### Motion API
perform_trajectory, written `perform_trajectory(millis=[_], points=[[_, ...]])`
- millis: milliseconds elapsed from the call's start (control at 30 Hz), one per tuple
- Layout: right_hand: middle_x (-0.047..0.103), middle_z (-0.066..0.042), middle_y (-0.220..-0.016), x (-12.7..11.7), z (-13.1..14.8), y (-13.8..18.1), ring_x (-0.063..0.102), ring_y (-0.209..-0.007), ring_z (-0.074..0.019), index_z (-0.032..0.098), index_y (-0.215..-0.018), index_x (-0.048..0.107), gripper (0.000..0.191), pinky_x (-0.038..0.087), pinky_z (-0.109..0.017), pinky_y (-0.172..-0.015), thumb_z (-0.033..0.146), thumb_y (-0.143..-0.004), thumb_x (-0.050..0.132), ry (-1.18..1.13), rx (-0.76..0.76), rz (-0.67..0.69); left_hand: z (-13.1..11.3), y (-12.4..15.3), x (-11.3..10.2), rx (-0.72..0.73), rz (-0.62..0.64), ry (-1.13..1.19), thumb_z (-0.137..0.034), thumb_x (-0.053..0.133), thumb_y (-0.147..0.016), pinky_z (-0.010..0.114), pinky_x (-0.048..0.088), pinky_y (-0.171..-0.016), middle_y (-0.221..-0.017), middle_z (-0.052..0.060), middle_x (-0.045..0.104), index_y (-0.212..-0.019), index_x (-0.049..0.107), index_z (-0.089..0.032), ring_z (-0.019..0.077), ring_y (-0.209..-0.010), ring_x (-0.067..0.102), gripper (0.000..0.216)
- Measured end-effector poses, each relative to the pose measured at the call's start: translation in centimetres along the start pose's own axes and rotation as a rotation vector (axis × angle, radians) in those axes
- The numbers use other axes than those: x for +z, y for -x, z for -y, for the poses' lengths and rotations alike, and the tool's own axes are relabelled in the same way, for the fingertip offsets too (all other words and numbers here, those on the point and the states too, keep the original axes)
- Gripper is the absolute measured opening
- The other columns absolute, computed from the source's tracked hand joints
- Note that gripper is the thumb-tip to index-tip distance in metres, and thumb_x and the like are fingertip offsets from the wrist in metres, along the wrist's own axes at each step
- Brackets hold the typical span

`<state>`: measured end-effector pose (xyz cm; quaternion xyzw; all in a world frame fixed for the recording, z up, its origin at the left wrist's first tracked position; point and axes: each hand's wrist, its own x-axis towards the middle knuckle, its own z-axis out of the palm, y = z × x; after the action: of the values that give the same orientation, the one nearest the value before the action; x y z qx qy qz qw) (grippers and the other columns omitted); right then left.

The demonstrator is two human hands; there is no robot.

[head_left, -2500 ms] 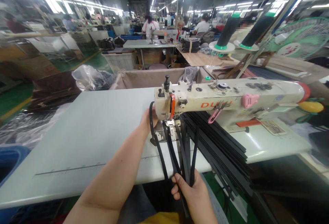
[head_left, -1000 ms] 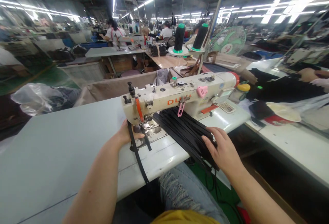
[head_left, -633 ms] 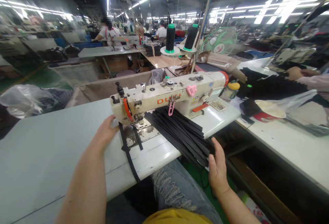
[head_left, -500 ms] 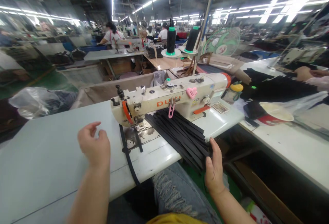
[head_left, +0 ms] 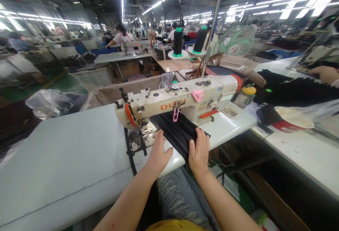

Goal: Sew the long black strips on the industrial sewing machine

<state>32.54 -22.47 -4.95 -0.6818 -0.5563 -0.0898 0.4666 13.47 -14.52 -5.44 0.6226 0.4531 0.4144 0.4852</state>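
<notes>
A bundle of black fabric strips [head_left: 178, 126] lies under the arm of the sewing machine [head_left: 169, 98] and reaches toward the table's front edge. My right hand [head_left: 199, 151] rests on the near end of the bundle, fingers stretched out. At the bundle's left side is my left hand [head_left: 159, 155], its fingers extended and thumb apart, holding nothing. Left of it, one long black strip [head_left: 129, 153] hangs down over the front edge from the needle area. A short black strip end [head_left: 143, 143] lies by the metal needle plate [head_left: 150, 140].
The white machine table [head_left: 79, 146] stretches left. Two black thread cones [head_left: 178, 43] stand behind the machine, near a green fan [head_left: 234, 42]. At right, a second table [head_left: 291, 157] bears a red and cream bowl [head_left: 293, 118] and a yellow-lidded jar [head_left: 246, 95]. A co-worker's arm [head_left: 324, 73] shows there.
My left hand has moved right from the bare tabletop to the bundle's left side. My right hand has moved left onto the strips, whose near ends have shifted in toward the machine.
</notes>
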Motion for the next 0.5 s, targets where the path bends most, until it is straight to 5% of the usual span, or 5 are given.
perform_trajectory(millis=[133, 300, 500], points=[[0.062, -0.025, -0.18, -2.0, 0.0, 0.8, 0.053, -0.174, -0.042, 0.02, -0.186, 0.039, 0.064, 0.042, -0.077, -0.141, 0.033, -0.124, 0.041, -0.042, -0.038, -0.006, 0.0, -0.6, 0.5, 0.015, -0.025, 0.014, -0.018, 0.077, -0.084, 0.065, 0.041, -0.15, -0.196, 0.02, 0.027, -0.175, 0.043, -0.025, 0.0441, -0.186, 0.031, 0.097], [0.061, -0.023, -0.179, -5.7, -1.7, 6.2, 0.054, -0.172, -0.0451, 0.023, -0.189, 0.034, 0.072, 0.045, -0.077, -0.139, 0.036, -0.12, 0.048, -0.1, -0.18, 0.101, 0.5, -0.3, 0.0, -0.002, 0.011, 0.069, -0.015, 0.076, -0.087, 0.061, 0.043, -0.149, -0.195, 0.019, 0.029, -0.174, 0.043, -0.029, 0.0416, -0.185, 0.033, 0.094], [0.072, -0.024, -0.157, -3.2, -2.0, 6.2, 0.064, -0.159, -0.0402, 0.01, -0.188, 0.034, 0.073, 0.043, -0.062, -0.138, 0.04, -0.122, 0.045, 0.081, -0.434, -0.022, 0.5, -0.2, 0.8, 0.064, -0.092, 0.129, -0.014, 0.074, -0.084, 0.067, 0.042, -0.149, -0.19, 0.018, 0.035, -0.17, 0.051, -0.026, 0.0422, -0.183, 0.037, 0.089]])
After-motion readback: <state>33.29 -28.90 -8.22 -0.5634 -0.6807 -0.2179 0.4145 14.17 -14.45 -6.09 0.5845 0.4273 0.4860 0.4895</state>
